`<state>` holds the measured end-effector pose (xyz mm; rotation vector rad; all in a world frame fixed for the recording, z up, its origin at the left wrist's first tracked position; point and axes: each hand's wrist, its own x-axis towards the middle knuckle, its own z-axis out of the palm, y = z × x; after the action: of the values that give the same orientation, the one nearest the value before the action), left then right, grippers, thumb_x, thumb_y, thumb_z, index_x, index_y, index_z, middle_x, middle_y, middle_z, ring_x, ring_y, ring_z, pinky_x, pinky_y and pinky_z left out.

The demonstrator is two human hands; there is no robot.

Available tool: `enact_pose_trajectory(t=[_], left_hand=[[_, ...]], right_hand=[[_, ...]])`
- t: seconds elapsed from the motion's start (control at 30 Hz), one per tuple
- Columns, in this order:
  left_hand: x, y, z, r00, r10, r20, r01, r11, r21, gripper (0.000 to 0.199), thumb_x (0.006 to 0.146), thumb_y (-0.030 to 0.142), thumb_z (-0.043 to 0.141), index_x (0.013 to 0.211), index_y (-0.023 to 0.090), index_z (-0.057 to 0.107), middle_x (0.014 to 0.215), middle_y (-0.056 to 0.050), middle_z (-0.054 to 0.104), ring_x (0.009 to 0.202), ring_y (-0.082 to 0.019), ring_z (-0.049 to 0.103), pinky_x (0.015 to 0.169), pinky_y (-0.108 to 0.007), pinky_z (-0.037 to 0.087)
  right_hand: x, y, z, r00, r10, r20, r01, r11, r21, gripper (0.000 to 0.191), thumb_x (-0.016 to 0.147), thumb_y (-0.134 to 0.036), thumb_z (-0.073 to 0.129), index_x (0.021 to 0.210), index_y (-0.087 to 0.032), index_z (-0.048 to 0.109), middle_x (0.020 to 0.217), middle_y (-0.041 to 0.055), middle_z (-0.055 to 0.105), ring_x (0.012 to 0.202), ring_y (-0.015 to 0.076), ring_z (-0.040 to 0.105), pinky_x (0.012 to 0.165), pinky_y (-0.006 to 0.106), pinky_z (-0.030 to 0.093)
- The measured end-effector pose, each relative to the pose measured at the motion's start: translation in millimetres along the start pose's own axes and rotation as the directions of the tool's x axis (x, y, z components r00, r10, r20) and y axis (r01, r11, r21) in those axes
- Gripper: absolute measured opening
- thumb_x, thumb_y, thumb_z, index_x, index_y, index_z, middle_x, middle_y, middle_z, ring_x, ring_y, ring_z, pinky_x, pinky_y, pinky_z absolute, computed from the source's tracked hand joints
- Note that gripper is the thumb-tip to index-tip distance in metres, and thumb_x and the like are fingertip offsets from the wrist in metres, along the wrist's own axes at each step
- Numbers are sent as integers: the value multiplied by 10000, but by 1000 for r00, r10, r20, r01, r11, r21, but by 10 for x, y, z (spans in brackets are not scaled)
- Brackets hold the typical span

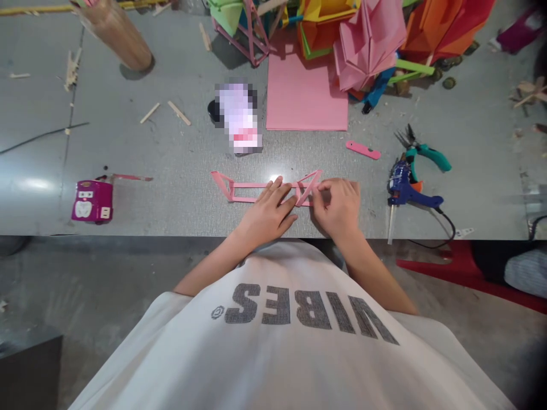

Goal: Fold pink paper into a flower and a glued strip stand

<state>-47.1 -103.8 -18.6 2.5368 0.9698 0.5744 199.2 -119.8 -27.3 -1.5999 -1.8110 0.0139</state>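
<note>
A pink frame of thin sticks (248, 185) lies on the grey table in front of me, with slanted triangular pieces rising at both ends. My left hand (270, 209) rests over its middle with fingers spread, pressing on the long rails. At the right end, the fingertips of my right hand (339, 205) are pinched together on the frame beside the triangular piece. The exact spot of that grip is partly covered by my fingers.
Right of my hands lie a blue glue gun (399, 181), teal-handled pliers (433, 156) and a pink penknife-like piece (363, 150). Beyond are a blurred phone (239, 117), pink paper (305, 97) and folded paper shapes (371, 42). A purple tape measure (92, 201) sits left.
</note>
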Motion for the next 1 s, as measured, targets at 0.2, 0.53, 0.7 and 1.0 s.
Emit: enact_pose_trajectory(t=[0.2,0.53,0.7,1.0], left_hand=[[117,69,-54,988,-47,-145,57,996,65,250,1124,385,710,1262,194,795,1340,-154,780,1316,-355,750,1251,-603,545],[-40,320,-124,795,40,-605,-102,992,-69,105,1107,246,642,1158,243,733,1117,-82,811,1004,-222,783,886,-395,627],[-107,608,-99,813,79,-578,-300,906,-299,195,1119,333,614,1262,267,728,1169,-99,824,1045,-240,815,885,-419,684],[-13,956,-139,943,252,218,146,278,-949,980,1063,954,361,1649,206,598,1668,-227,707,1599,-372,684,1251,-550,659]], right_hand=[[-87,72,-91,994,3,-112,20,978,207,286,1199,-470,497,979,-287,510,849,20,653,775,229,608,764,407,434],[-674,1,-638,952,197,-235,-101,925,367,578,1198,-613,538,736,-269,579,593,-7,586,533,176,575,553,352,410],[-699,-248,-891,981,191,35,-166,736,656,331,1194,-438,600,997,-276,811,802,31,802,620,196,719,601,359,588],[-555,-773,-765,837,-422,349,-391,-14,920,90,1089,-322,793,1134,-256,750,973,36,866,864,214,872,790,378,742]])
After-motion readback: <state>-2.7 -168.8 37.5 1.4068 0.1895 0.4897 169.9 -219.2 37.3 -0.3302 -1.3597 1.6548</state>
